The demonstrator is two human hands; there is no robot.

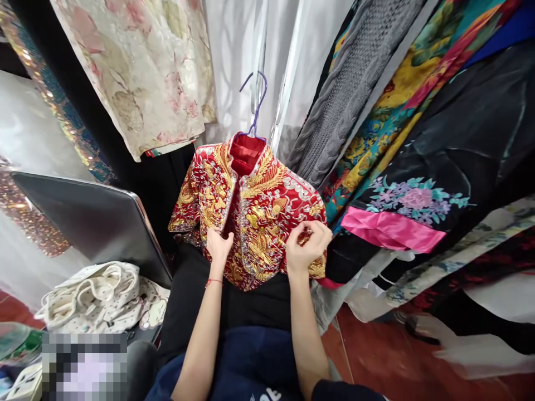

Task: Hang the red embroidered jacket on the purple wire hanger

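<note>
A short red jacket (267, 223) with dense gold and silver embroidery lies against my lap, its front parted. A purple hanger (259, 106) sits inside its collar, with the hook sticking up. My left hand (218, 245) grips the jacket's front near the opening, fingers curled behind the cloth and thumb out. Over the sleeve on the right side, my right hand (308, 245) is closed with thumb and fingertips together. Whatever those fingertips may hold is too small to make out.
Garments hang close on both sides, including a floral cream cloth (146, 72), a grey knit (355, 83) and a black embroidered garment (438, 156). At left stand a dark chair back (92, 217) and a white dotted fabric bag (96, 298). Red floor (384, 345) shows at lower right.
</note>
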